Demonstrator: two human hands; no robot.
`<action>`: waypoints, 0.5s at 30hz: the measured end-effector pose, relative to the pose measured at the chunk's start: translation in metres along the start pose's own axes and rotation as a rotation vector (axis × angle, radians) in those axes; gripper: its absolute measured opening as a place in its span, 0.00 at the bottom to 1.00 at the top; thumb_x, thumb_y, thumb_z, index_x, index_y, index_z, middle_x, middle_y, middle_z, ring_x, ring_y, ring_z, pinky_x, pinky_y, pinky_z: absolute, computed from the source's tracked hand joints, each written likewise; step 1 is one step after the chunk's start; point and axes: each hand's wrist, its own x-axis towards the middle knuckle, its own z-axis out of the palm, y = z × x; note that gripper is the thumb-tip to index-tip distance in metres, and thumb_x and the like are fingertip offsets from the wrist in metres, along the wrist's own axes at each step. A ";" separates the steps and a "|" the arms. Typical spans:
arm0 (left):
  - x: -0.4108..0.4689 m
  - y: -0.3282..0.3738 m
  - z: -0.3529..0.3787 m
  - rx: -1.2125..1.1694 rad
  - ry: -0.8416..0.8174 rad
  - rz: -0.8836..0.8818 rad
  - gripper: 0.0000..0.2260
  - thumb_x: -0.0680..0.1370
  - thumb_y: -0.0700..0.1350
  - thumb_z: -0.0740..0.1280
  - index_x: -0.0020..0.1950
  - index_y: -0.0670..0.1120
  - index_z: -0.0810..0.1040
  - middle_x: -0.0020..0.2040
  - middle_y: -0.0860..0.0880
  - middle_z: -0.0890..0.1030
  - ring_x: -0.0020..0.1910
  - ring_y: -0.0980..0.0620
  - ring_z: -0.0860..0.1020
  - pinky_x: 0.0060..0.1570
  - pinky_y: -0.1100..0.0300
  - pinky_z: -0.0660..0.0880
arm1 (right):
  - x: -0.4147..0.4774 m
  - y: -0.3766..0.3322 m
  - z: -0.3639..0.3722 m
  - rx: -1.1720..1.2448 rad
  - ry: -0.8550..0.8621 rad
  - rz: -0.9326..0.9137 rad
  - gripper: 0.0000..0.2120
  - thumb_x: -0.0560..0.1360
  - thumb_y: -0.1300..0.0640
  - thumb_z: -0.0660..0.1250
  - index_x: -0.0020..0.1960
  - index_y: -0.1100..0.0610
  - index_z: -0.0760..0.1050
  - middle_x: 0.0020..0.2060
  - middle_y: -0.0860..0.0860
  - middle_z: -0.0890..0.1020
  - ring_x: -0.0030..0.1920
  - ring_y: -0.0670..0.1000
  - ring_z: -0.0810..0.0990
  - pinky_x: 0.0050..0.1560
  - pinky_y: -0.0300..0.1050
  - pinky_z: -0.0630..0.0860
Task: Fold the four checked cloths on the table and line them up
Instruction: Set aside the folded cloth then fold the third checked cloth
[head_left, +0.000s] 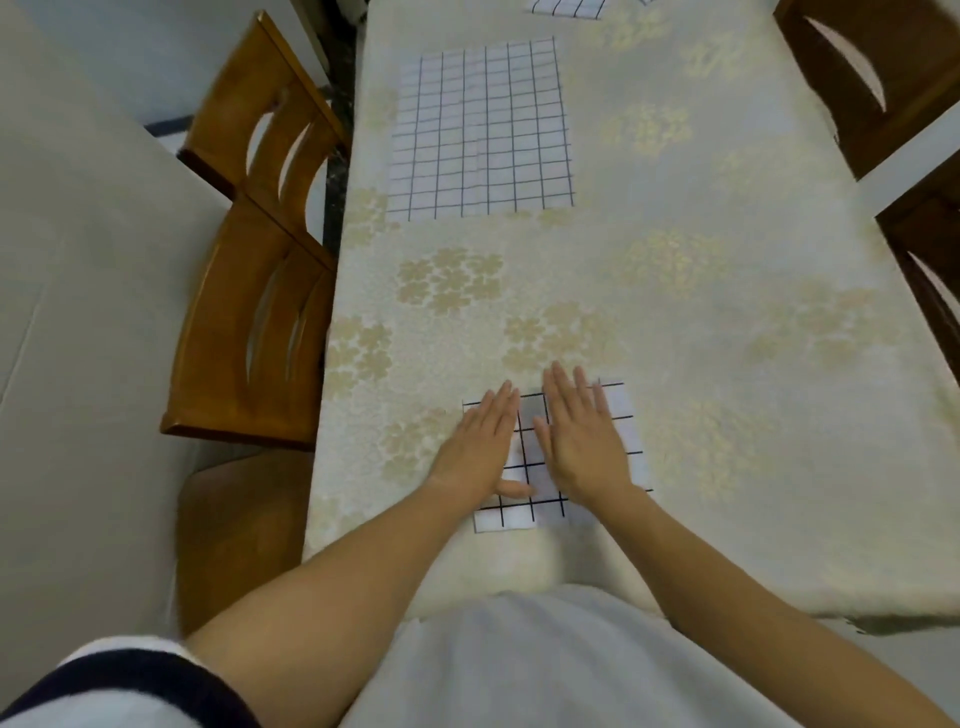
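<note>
Table (701, 312): cloth (524, 506) beneath both grips (480, 447) (582, 441)

The table (779, 587) is covered by a cream tablecloth (727, 234) patterned with pale gold flowers. A folded checked cloth (522, 512) is laid near the front edge. A larger checked cloth (480, 130) is spread flat farther back, and a third checked cloth (569, 7) is cut off at the top.

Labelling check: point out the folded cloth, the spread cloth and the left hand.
folded cloth (506, 514): head view, bare near-left corner.
spread cloth (480, 130): head view, its middle.
left hand (480, 447): head view, back of the hand.
</note>
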 end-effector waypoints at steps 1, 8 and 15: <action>0.006 0.005 0.001 -0.032 -0.035 -0.006 0.56 0.73 0.60 0.73 0.80 0.43 0.33 0.80 0.47 0.32 0.80 0.49 0.36 0.80 0.52 0.42 | 0.004 -0.012 0.005 0.030 -0.047 -0.040 0.29 0.85 0.46 0.42 0.82 0.57 0.45 0.81 0.52 0.48 0.81 0.55 0.45 0.80 0.54 0.45; -0.012 -0.032 0.007 0.090 -0.120 -0.113 0.61 0.69 0.68 0.72 0.79 0.47 0.28 0.78 0.52 0.27 0.79 0.47 0.33 0.80 0.46 0.43 | -0.014 0.039 0.017 -0.126 -0.134 0.051 0.32 0.82 0.36 0.37 0.81 0.50 0.36 0.80 0.46 0.38 0.79 0.52 0.34 0.79 0.55 0.37; -0.026 -0.042 0.001 0.051 -0.027 -0.185 0.61 0.69 0.72 0.68 0.78 0.46 0.27 0.77 0.50 0.26 0.77 0.46 0.29 0.78 0.48 0.36 | -0.011 0.036 0.003 -0.094 -0.030 0.136 0.33 0.83 0.38 0.39 0.81 0.54 0.38 0.81 0.50 0.39 0.80 0.55 0.37 0.79 0.54 0.39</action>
